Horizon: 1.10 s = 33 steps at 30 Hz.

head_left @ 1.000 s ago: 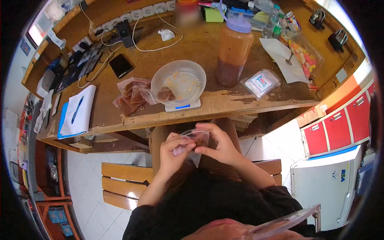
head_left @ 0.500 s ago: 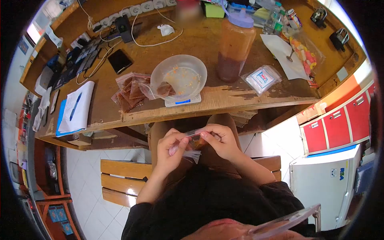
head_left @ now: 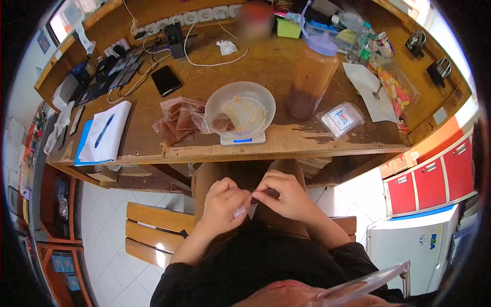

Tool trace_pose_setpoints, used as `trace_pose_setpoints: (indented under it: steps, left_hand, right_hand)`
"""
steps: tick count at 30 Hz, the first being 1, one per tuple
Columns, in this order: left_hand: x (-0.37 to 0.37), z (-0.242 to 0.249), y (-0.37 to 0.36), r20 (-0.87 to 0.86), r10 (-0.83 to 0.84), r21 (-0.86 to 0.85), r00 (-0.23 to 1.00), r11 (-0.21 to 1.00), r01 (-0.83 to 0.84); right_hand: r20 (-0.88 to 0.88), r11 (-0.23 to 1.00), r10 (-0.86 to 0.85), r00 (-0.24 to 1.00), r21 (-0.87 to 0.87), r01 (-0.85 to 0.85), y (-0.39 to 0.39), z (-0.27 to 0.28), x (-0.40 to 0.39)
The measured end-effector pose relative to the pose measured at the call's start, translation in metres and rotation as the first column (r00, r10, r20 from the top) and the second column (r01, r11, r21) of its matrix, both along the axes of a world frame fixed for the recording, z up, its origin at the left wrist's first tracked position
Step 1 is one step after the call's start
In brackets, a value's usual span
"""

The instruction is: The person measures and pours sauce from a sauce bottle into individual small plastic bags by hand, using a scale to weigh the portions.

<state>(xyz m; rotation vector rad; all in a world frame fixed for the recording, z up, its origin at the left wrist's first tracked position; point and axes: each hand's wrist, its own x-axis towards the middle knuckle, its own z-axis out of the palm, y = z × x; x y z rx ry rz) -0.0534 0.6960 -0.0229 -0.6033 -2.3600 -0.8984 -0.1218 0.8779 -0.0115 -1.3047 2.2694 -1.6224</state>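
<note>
Over my lap, my left hand (head_left: 225,204) is closed, with a bit of clear plastic bag (head_left: 238,212) showing at its palm. My right hand (head_left: 281,194) pinches beside it, and the fingertips of both hands meet; most of the bag is hidden by the fingers. On the desk in front, a translucent bowl (head_left: 220,97) rests on a small white scale (head_left: 228,139). One sachet of reddish-brown contents (head_left: 223,122) lies in the bowl, with orange crumbs around it. Several similar filled sachets (head_left: 176,123) are piled to its left.
A large bottle of brown sauce (head_left: 307,87) with a lilac lid and a pack of clear bags (head_left: 340,120) stand right of the bowl. A phone (head_left: 166,81), a notebook (head_left: 105,133) with a blue pen (head_left: 104,131) are at left. The desk edge (head_left: 286,152) runs before my hands.
My hands have come closer together and sit slightly lower. The clear plastic bag, stretched between them earlier, is now mostly covered by my fingers. The view has tilted a little.
</note>
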Motion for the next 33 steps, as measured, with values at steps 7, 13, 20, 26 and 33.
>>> trace_pose_setpoints:
  steps: [7,13,20,26,33]
  left_hand:
    - [0.003,0.02,-0.021,-0.027,-0.015,-0.015,1.0,1.0,0.014]
    - [-0.041,0.052,-0.094,0.273,0.487,0.565,0.83,0.617,-0.548]
    - [-0.073,0.07,-0.088,-0.168,0.508,-0.185,0.845,0.825,-0.533]
    - [-0.084,0.081,-0.074,-0.261,0.321,-0.281,0.91,0.877,-0.39]
    - [-0.032,0.094,-0.012,-0.354,0.079,-0.201,0.932,0.967,-0.158]
  right_hand:
    - [-0.044,0.997,0.075,0.996,-0.013,-0.075,-0.003,-0.005,-0.006]
    - [-0.026,0.995,-0.068,0.997,-0.073,0.066,0.008,-0.023,-0.006]
    - [0.107,0.994,-0.082,0.991,-0.066,0.09,0.014,-0.023,0.004]
    - [0.05,0.992,-0.044,0.998,-0.113,0.049,0.016,-0.021,0.003]
    - [-0.128,0.903,-0.311,0.942,-0.349,0.25,-0.008,0.03,0.008]
